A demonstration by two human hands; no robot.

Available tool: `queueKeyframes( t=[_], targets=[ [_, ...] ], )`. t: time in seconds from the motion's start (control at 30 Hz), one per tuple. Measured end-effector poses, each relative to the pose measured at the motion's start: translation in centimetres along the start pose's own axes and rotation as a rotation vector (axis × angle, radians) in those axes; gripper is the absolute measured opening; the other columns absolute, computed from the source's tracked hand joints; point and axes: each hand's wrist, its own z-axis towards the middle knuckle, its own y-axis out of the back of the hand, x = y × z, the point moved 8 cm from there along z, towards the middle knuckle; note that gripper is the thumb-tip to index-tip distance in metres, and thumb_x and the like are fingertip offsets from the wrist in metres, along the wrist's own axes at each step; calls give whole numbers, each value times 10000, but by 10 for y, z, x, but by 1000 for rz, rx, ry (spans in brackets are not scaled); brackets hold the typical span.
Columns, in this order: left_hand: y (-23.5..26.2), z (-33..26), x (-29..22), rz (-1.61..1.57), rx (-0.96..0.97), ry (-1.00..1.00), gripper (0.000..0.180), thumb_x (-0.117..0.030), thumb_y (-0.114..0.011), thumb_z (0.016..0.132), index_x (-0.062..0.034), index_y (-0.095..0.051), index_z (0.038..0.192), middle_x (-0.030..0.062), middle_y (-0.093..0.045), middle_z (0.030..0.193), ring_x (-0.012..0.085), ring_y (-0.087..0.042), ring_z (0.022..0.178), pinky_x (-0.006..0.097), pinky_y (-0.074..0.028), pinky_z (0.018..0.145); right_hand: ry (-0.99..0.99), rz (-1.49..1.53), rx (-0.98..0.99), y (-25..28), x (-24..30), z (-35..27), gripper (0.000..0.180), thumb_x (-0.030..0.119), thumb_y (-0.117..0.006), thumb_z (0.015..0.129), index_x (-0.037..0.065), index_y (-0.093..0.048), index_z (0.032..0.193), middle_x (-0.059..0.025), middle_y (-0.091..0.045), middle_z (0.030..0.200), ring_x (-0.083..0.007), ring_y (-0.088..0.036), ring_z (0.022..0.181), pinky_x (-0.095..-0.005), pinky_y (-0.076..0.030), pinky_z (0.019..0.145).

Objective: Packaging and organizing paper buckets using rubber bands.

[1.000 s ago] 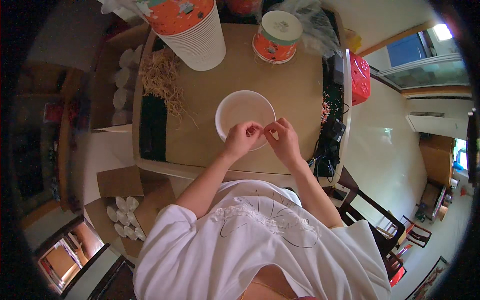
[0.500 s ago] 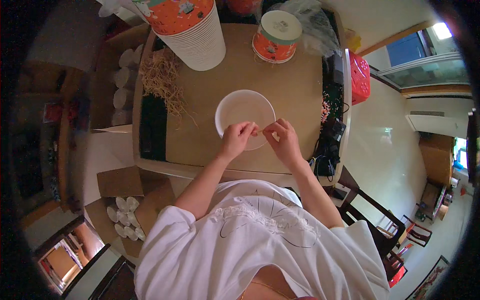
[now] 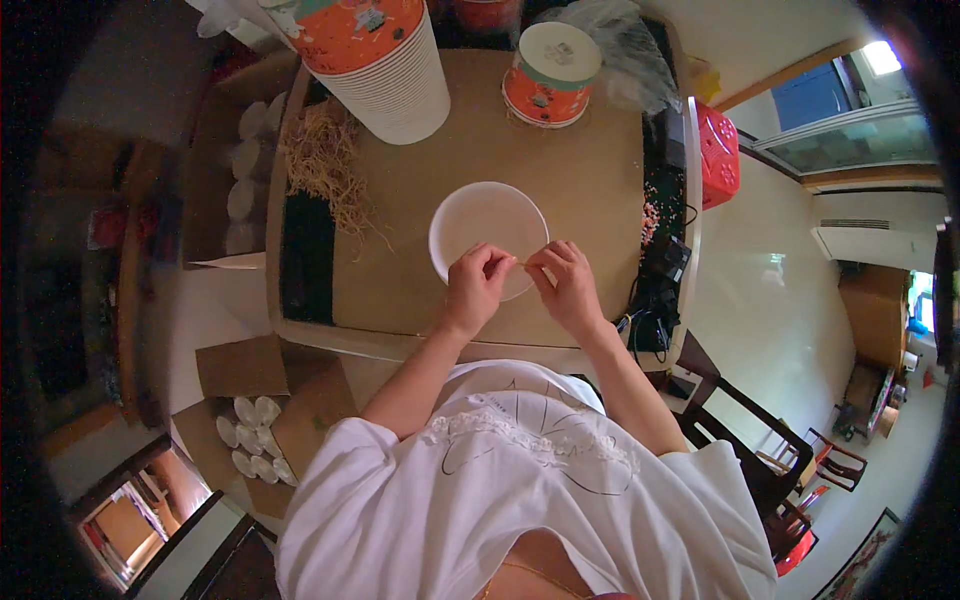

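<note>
- the thin pale strand is between the fingertips of both hands, above the near part of a white bowl; it is very small here, and i cannot tell its full length.
- the left hand has thumb and forefinger pressed together, and this grip seems to be pinching one end of the strand.
- the right hand has also its fingertips closed, pinching, as it seems, the other end.
- one second ago the left fingers were curled in a loose loop; now they are straighter and closed, so i judge that both hands work together on this one piece.
- the white bowl is round and smooth, with a pale inside; it has not visibly changed its place.
- under it, a flat brown sheet with a matt surface covers most of the table.
- to the left lies a pile of tan strands, dry looking, thin and tangled.
- farther, a tilted stack of white tubs shows many ribbed rims, beside an orange printed tub and a crumpled clear bag.
- at the right edge are small pale and pinkish grains and black cables.
</note>
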Motion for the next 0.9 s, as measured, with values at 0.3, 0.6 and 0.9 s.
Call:
queueKeyframes(
  t=[0.3, 0.6, 0.9],
  targets=[
    [-1, 1, -2, -53, 71, 53, 72, -69, -638, 787, -4, -615, 807, 48, -615, 705, 97, -562, 622, 243, -454, 577, -239, 258, 20, 7, -9, -2, 83, 85, -654, 730, 53, -617, 798, -79, -594, 817, -267, -538, 790, -367, -440, 702],
    [7, -22, -65, -36, 241, 38, 93, -81, -634, 763, 3, -595, 757, 92, -596, 689, 159, -565, 589, 267, -450, 559, 36, 57, -62, 13, -7, -7, 81, 72, -671, 694, 67, -620, 756, -74, -582, 782, -266, -535, 778, -366, -443, 673],
    [45, -18, -44, 18, 85, -24, 59, -66, -617, 776, -11, -595, 772, 72, -566, 722, 164, -564, 621, 287, -448, 567, 60, -18, 54, 1, -11, -11, 107, 122, -681, 698, 97, -672, 801, -88, -563, 770, -272, -531, 758, -377, -445, 661]
  ],
)
